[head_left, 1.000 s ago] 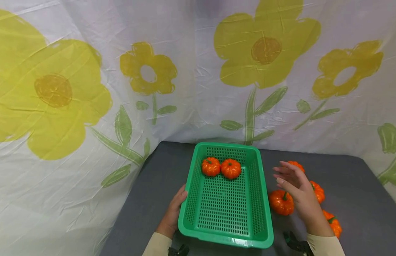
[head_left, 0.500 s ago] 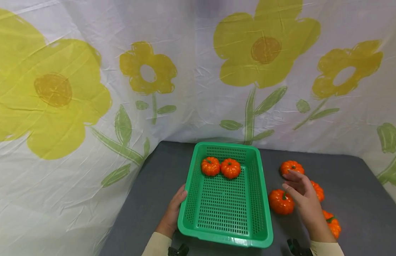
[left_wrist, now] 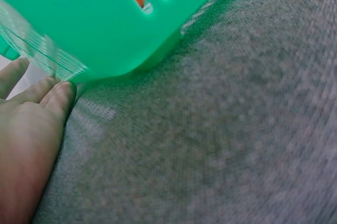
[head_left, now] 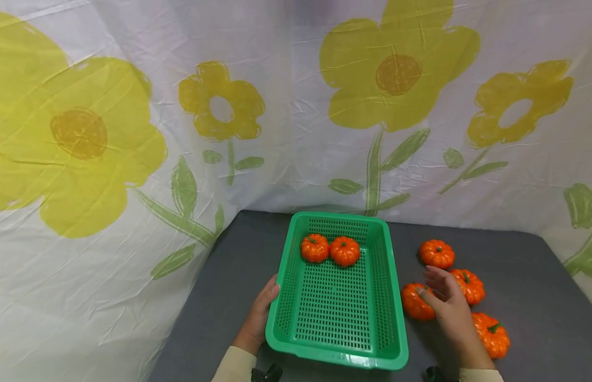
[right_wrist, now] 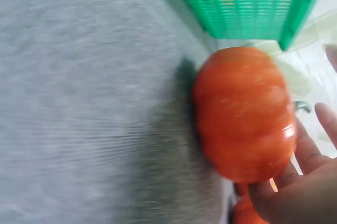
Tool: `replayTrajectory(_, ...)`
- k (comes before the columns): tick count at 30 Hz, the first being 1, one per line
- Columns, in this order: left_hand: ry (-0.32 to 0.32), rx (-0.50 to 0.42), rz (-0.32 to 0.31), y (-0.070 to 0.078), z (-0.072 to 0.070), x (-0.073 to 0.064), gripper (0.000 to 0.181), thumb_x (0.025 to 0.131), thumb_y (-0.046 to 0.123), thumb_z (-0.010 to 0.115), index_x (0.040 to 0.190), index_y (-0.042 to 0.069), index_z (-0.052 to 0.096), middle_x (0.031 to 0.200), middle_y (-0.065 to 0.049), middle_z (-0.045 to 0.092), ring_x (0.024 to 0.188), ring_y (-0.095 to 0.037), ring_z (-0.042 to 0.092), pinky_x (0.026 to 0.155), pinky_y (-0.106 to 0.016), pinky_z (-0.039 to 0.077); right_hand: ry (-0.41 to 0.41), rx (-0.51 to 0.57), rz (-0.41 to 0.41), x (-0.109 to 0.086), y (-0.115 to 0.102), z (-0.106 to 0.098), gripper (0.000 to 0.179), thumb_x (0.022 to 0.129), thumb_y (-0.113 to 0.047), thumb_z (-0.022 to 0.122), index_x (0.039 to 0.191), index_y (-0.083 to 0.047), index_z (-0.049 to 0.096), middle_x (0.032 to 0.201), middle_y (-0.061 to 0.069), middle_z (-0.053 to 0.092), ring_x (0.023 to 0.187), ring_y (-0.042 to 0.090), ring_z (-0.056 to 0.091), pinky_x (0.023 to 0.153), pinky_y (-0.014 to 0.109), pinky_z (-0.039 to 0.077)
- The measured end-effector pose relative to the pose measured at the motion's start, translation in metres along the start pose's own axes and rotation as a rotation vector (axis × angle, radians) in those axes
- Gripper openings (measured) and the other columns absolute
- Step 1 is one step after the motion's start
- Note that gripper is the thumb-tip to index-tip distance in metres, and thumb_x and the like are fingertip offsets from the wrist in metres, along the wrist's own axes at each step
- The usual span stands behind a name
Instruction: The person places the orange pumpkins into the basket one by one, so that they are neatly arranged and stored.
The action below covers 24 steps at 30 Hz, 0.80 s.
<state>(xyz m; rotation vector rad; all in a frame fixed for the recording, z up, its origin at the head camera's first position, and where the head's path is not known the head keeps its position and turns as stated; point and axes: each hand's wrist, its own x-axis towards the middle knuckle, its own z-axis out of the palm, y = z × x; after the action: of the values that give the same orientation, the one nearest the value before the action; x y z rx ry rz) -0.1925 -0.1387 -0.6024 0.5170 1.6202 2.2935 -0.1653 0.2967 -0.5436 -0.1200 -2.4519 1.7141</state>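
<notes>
A green plastic basket point(head_left: 334, 307) stands on the dark grey tabletop with two small orange pumpkins point(head_left: 344, 251) side by side at its far end. My left hand point(head_left: 258, 315) holds the basket at its left side; in the left wrist view its fingertips point(left_wrist: 63, 89) meet the outer wall low down. At the basket's right, my right hand point(head_left: 452, 310) is over another pumpkin point(head_left: 415, 303), partly covering it. The right wrist view shows this pumpkin point(right_wrist: 245, 113) large, with the fingers point(right_wrist: 308, 150) spread loosely along its far side, not closed round it.
Three more orange pumpkins lie right of the basket: a far one point(head_left: 436, 254), a middle one point(head_left: 469, 286) just beyond my right hand, and a near one point(head_left: 492, 335) beside my right wrist. A white flowered cloth point(head_left: 286, 132) hangs behind the grey table point(head_left: 205, 307).
My right hand has come down and nearer, from above the far pumpkins to the one beside the basket, uncovering the far and middle pumpkins. The left hand and basket stay put.
</notes>
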Motion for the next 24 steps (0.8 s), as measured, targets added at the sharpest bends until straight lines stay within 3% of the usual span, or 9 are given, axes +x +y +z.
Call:
replayTrajectory(2,-0.001,-0.005,-0.002,0.0,0.0,0.0,0.065,0.116,0.031,0.029,0.176,0.007,0.015,0.169,-0.034,0.027,0.146,-0.05,0.043,0.116,-0.056,0.045,-0.036,-0.001,0.037,0.0,0.006,0.002,0.069,0.109,-0.017,0.073,0.163,0.002,0.035,0.157,0.023,0.045,0.141,0.034,0.043,0.109,0.035,0.037)
replayTrajectory(5,0.004,-0.032,-0.022,0.002,0.001,0.001,0.067,0.116,0.034,0.029,0.175,0.007,0.014,0.169,-0.034,0.027,0.146,-0.048,0.044,0.117,-0.057,0.044,-0.082,0.005,0.091,-0.002,0.015,0.004,0.078,0.106,-0.015,0.076,0.166,0.001,0.03,0.162,0.028,0.039,0.145,0.036,0.039,0.108,0.031,0.037)
replayTrajectory(9,0.007,-0.063,-0.042,0.003,0.002,0.002,0.068,0.117,0.037,0.029,0.175,0.007,0.013,0.169,-0.033,0.028,0.146,-0.047,0.045,0.117,-0.058,0.043,-0.116,0.02,0.158,-0.006,0.022,0.007,0.086,0.103,-0.018,0.08,0.169,-0.003,0.027,0.164,0.026,0.036,0.129,0.02,0.054,0.094,0.017,0.047)
replayTrajectory(12,0.002,-0.06,-0.043,0.004,0.003,0.002,0.067,0.117,0.036,0.028,0.176,0.008,0.012,0.169,-0.033,0.028,0.146,-0.046,0.045,0.117,-0.058,0.043,-0.118,0.032,0.186,-0.008,0.024,0.008,0.087,0.104,-0.024,0.081,0.169,-0.006,0.027,0.163,0.024,0.038,0.117,0.009,0.058,0.089,0.02,0.052)
replayTrajectory(17,-0.006,-0.051,-0.032,0.004,0.002,0.001,0.067,0.117,0.035,0.025,0.175,0.006,0.01,0.168,-0.034,0.028,0.145,-0.044,0.047,0.117,-0.058,0.043,-0.104,0.017,0.198,-0.011,0.025,0.01,0.087,0.104,-0.034,0.081,0.17,-0.01,0.03,0.158,0.023,0.046,0.117,0.01,0.059,0.091,0.022,0.053)
replayTrajectory(24,-0.003,-0.055,-0.044,0.004,0.003,0.001,0.067,0.117,0.036,0.026,0.175,0.007,0.012,0.169,-0.034,0.026,0.147,-0.045,0.045,0.118,-0.057,0.042,-0.109,0.057,0.175,-0.014,0.031,0.01,0.091,0.1,-0.019,0.084,0.17,-0.011,0.027,0.155,0.024,0.047,0.113,0.012,0.062,0.09,0.024,0.054)
